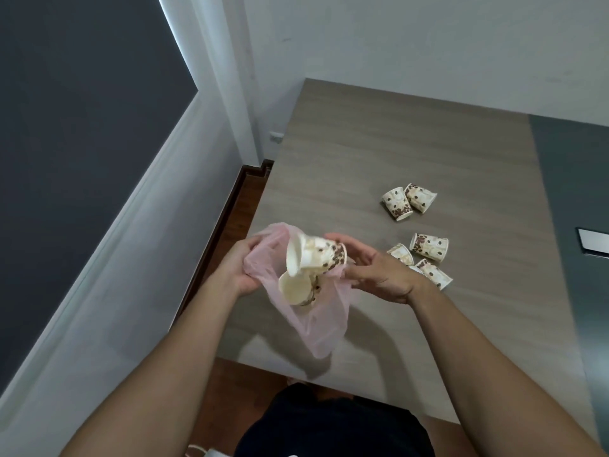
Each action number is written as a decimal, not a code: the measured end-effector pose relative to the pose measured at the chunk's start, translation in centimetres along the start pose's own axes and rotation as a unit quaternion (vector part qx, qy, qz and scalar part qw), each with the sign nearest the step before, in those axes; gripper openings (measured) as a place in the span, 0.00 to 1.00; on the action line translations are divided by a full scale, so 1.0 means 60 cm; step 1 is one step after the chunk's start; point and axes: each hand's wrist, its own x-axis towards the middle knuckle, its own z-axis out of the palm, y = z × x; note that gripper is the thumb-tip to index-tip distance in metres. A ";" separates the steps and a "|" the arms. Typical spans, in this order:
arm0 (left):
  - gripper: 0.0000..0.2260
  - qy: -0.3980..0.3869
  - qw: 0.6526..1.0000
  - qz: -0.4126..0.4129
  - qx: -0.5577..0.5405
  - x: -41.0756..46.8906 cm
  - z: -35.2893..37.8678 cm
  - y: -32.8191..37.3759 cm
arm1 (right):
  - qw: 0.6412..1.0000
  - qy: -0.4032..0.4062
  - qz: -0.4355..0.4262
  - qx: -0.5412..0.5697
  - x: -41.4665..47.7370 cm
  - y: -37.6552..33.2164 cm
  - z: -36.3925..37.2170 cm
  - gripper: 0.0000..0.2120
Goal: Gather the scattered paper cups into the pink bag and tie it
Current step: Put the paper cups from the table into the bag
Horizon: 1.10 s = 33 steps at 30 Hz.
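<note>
A thin pink plastic bag (324, 328) hangs open above the near left part of the wooden table (362, 153). My left hand (242, 268) grips the bag's left rim. My right hand (379, 272) is at the bag's right rim, its fingers touching a paper cup (316, 255) with coffee-bean print that lies tilted across the bag's mouth. Another cup (295, 288) sits lower inside the bag. Two cups (408, 201) lie on their sides further back on the table. Three more cups (428, 247) lie just beyond my right hand.
The table's left edge runs beside a white wall and dark skirting (227, 206). A grey strip with a white rectangular object (593, 242) lies at the table's right. The table's near edge is by my dark clothing (333, 423).
</note>
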 end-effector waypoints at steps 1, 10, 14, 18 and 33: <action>0.16 -0.003 1.000 0.001 0.007 -0.002 0.004 0.001 | 0.996 -0.004 0.016 -0.092 -0.001 -0.010 0.006 0.35; 0.17 -0.019 0.999 0.025 0.021 -0.014 0.031 0.007 | 0.844 0.059 0.070 -0.528 0.025 -0.046 0.061 0.45; 0.16 -0.031 0.998 0.048 0.006 -0.013 0.020 0.017 | 0.841 0.102 0.067 -0.527 0.015 -0.051 0.059 0.46; 0.18 -0.042 0.994 0.097 0.030 -0.011 0.008 0.026 | 0.811 0.219 0.078 -0.537 0.010 -0.065 0.040 0.21; 0.26 0.293 0.593 0.399 0.635 -0.076 0.030 0.169 | 0.742 0.483 -0.029 -0.464 0.010 -0.225 0.018 0.24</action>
